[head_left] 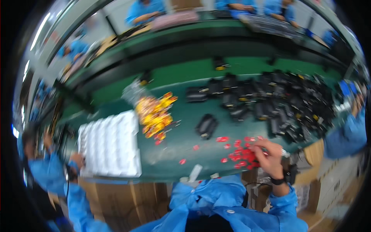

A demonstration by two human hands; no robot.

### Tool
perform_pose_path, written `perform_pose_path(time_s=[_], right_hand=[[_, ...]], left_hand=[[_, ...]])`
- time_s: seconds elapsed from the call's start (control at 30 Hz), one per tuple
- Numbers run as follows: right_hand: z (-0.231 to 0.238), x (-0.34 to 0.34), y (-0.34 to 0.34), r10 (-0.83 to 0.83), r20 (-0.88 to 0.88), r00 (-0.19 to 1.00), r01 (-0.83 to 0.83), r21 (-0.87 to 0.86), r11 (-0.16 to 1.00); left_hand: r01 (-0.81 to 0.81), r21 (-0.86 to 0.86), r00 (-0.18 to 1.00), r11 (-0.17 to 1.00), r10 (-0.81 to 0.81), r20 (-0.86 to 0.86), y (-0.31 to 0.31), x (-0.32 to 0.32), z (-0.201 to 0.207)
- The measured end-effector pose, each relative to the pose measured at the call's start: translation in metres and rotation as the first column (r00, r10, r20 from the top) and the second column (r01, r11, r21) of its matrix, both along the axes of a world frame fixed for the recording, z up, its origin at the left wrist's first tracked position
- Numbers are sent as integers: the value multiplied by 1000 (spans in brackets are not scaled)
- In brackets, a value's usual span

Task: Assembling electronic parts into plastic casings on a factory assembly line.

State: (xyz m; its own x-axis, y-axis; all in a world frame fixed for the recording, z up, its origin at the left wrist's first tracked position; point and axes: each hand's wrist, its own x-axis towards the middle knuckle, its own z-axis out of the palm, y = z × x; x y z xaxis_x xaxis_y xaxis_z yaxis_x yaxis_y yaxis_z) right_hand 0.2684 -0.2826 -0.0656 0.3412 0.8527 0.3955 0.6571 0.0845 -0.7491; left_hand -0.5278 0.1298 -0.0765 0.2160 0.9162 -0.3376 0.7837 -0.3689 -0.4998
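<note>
Small red pieces [242, 155] lie scattered near the table's front edge, right of the middle. Among them is my right hand [269, 156], its thumb and forefinger tips drawn together in a pinch; whatever is between them is too small and blurred to make out. On the left, my left hand [77, 159] is closed at the left edge of a white ribbed tray [110, 145]. Beside that tray lies a heap of yellow and red parts [156, 114] with a clear plastic bag [133, 92]. One black block-shaped part [206, 126] sits alone near mid-table.
A large pile of black parts [286, 100] covers the right of the green table [170, 154]. A co-worker's arm [346, 131] is at the far right, another person's hand [47, 139] at the far left. Cardboard boxes [119, 201] stand under the front edge. A raised shelf [185, 34] crosses behind.
</note>
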Motion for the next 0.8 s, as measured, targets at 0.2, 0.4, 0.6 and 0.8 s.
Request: perform_pose_path(time_s=[0.2, 0.4, 0.6, 0.8], right_hand=[[-25, 10, -24, -63, -312, 948, 115, 151, 982], [-27, 10, -21, -42, -334, 942, 97, 151, 984], [-29, 14, -19, -9, -399, 917, 86, 175, 981], [-24, 11, -17, -23, -496, 868, 122, 168, 978]], left_hand=[[-73, -14, 997, 997, 73, -16, -9, 30, 7], [-117, 10, 993, 993, 116, 6, -28, 22, 18], [-124, 61, 991, 990, 121, 49, -44, 28, 37], [41, 275, 971, 961, -104, 217, -92, 124, 110]])
